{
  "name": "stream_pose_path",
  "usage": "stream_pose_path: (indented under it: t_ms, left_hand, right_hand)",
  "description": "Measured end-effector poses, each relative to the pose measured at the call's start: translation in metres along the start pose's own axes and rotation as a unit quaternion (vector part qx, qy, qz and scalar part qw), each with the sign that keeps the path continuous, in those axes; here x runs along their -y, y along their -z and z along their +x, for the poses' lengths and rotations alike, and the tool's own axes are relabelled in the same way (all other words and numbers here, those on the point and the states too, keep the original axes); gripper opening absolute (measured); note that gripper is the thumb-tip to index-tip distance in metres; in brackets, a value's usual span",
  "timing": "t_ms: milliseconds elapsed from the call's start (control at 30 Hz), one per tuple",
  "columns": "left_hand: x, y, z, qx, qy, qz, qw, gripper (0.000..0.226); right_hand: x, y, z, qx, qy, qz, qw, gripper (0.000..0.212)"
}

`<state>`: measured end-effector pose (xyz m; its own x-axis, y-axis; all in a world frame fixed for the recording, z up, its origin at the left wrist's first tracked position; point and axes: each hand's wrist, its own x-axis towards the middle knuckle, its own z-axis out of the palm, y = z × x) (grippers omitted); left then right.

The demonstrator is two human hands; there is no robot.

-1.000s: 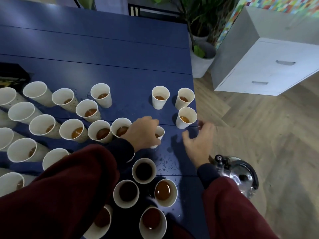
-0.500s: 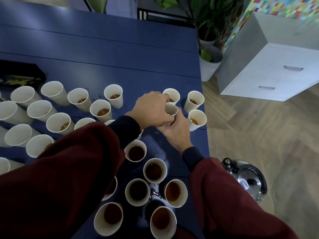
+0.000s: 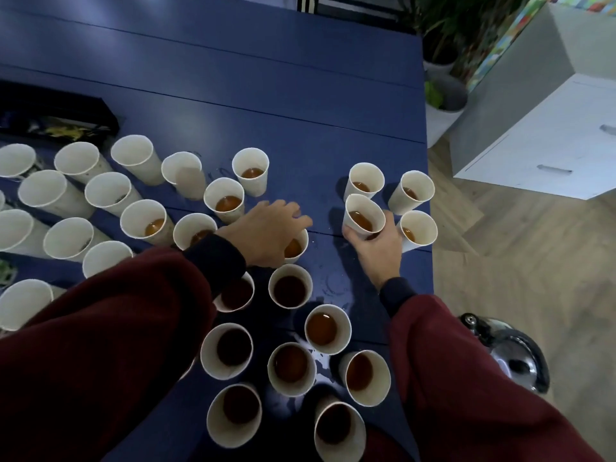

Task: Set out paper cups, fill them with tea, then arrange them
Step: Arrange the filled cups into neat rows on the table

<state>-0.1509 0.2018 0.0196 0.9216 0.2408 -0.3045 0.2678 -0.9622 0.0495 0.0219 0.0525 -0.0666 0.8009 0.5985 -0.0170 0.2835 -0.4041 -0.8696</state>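
As many cups (image 3: 289,291) already hold tea, arranging is judged to be in hand. A filled cup (image 3: 364,217) is clasped by the right hand (image 3: 378,253) near the table's (image 3: 300,95) right edge; it must be set down level. A second cup (image 3: 296,249) is covered by the left hand (image 3: 266,233); its grasp cannot be told.

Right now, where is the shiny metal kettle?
The shiny metal kettle sits on the wooden floor at the head view's lower right, beside the blue table.
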Motion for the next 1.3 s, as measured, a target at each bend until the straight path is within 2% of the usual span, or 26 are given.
stream_pose_path:
  t_ms: [67, 167, 333, 467, 633, 1033, 1200, 1233, 1300]
  left_hand:
    - [0.0, -0.005, 0.002, 0.014, -0.017, -0.021, 1.0, 0.063]
    - [0.001, -0.011, 0.004, 0.012, -0.035, -0.012, 0.999, 0.064]
    - [0.007, -0.019, 0.007, -0.002, -0.039, -0.047, 0.998, 0.052]
    - [0.008, -0.024, 0.007, -0.022, -0.029, -0.079, 0.996, 0.038]
    - [0.005, -0.015, 0.004, -0.03, -0.013, -0.105, 0.994, 0.036]
    - [0.0, 0.012, 0.007, -0.013, 0.013, -0.108, 0.994, 0.045]
    - [-0.006, 0.024, 0.006, -0.018, 0.018, -0.114, 0.993, 0.049]
    - [-0.009, 0.027, 0.006, -0.022, 0.019, -0.114, 0.993, 0.05]
    - [-0.016, 0.033, 0.008, -0.032, 0.018, -0.118, 0.992, 0.051]
  right_hand:
    - [-0.004, -0.003, 0.0, 0.002, -0.014, 0.006, 1.0, 0.046]
    - [-0.009, -0.004, -0.001, 0.009, -0.023, 0.005, 1.0, 0.049]
    - [-0.013, -0.002, -0.002, 0.029, -0.063, 0.018, 0.997, 0.052]
    - [-0.017, 0.003, -0.003, 0.095, -0.095, 0.042, 0.99, 0.053]
    - [-0.017, 0.004, -0.001, 0.136, -0.107, 0.063, 0.983, 0.053]
    - [-0.014, 0.0, 0.001, 0.143, -0.142, 0.059, 0.978, 0.055]
    - [-0.009, 0.006, -0.008, 0.113, -0.203, 0.03, 0.972, 0.074]
    - [-0.006, 0.008, -0.013, 0.112, -0.214, 0.03, 0.97, 0.069]
    - [0.006, 0.016, -0.026, 0.144, -0.178, 0.0, 0.973, 0.059]
